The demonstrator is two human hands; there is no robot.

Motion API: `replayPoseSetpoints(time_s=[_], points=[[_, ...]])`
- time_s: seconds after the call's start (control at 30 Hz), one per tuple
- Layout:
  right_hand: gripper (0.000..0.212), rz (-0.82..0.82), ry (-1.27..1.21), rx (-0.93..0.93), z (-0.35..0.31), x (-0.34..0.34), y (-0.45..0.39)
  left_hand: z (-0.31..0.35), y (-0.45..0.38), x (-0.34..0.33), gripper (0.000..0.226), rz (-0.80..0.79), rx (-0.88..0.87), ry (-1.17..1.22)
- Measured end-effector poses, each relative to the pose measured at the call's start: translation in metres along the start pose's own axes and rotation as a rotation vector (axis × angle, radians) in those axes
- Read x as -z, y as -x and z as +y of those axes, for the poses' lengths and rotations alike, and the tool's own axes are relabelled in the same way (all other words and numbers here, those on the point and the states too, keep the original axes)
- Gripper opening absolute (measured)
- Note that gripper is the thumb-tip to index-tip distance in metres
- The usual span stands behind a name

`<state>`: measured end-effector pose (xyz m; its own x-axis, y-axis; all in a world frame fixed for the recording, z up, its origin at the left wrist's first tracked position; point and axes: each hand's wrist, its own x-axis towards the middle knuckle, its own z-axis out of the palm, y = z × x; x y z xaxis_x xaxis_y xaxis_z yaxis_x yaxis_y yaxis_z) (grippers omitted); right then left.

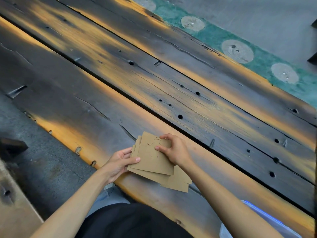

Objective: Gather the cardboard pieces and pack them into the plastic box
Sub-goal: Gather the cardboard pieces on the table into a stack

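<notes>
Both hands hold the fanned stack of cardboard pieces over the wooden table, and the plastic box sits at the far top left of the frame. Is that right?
Not quite. The head view shows the plastic box at the bottom right, under the right forearm. The rest holds: left hand and right hand grip the cardboard pieces over the wooden table.

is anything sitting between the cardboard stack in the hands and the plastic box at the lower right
Nothing on the table does. The cardboard pieces are held by the left hand and right hand; the plastic box sits lower right, mostly hidden under the right forearm. Only that forearm crosses the bare wooden table between them.
</notes>
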<state>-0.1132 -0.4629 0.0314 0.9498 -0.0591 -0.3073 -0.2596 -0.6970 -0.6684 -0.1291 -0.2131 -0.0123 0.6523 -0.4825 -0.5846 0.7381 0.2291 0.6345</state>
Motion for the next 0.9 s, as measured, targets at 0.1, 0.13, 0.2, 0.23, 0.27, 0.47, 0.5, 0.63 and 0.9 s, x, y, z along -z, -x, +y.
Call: replayPoseSetpoints(time_s=[0.1, 0.13, 0.2, 0.23, 0.27, 0.47, 0.5, 0.63, 0.9], points=[[0.043, -0.002, 0.013, 0.017, 0.005, -0.002, 0.002, -0.005, -0.004, -0.001, 0.061, 0.046, -0.001, -0.014], [0.041, -0.003, 0.018, 0.035, 0.008, -0.002, 0.002, -0.007, -0.005, -0.001, 0.063, 0.063, -0.004, -0.017], [0.033, 0.016, 0.004, 0.063, 0.014, -0.001, 0.002, -0.008, -0.006, 0.0, 0.065, 0.102, -0.013, -0.028], [0.03, 0.043, -0.014, 0.066, 0.018, 0.0, 0.002, -0.008, -0.006, 0.002, 0.064, 0.124, -0.02, -0.033], [0.029, 0.076, -0.024, 0.062, 0.024, 0.002, 0.002, -0.007, -0.005, 0.005, 0.062, 0.146, -0.027, -0.035], [0.05, -0.167, 0.258, -0.067, 0.079, 0.003, 0.014, -0.004, 0.002, 0.028, 0.058, 0.283, -0.061, 0.009], [0.063, -0.237, 0.336, -0.085, 0.087, 0.001, 0.018, -0.004, 0.003, 0.031, 0.057, 0.299, -0.062, 0.011], [0.112, -0.319, 0.543, -0.062, 0.104, -0.012, 0.036, -0.005, 0.004, 0.034, 0.05, 0.32, -0.056, 0.012], [0.113, -0.262, 0.633, -0.011, 0.121, -0.02, 0.045, -0.01, 0.005, 0.023, 0.045, 0.328, -0.057, 0.007]])
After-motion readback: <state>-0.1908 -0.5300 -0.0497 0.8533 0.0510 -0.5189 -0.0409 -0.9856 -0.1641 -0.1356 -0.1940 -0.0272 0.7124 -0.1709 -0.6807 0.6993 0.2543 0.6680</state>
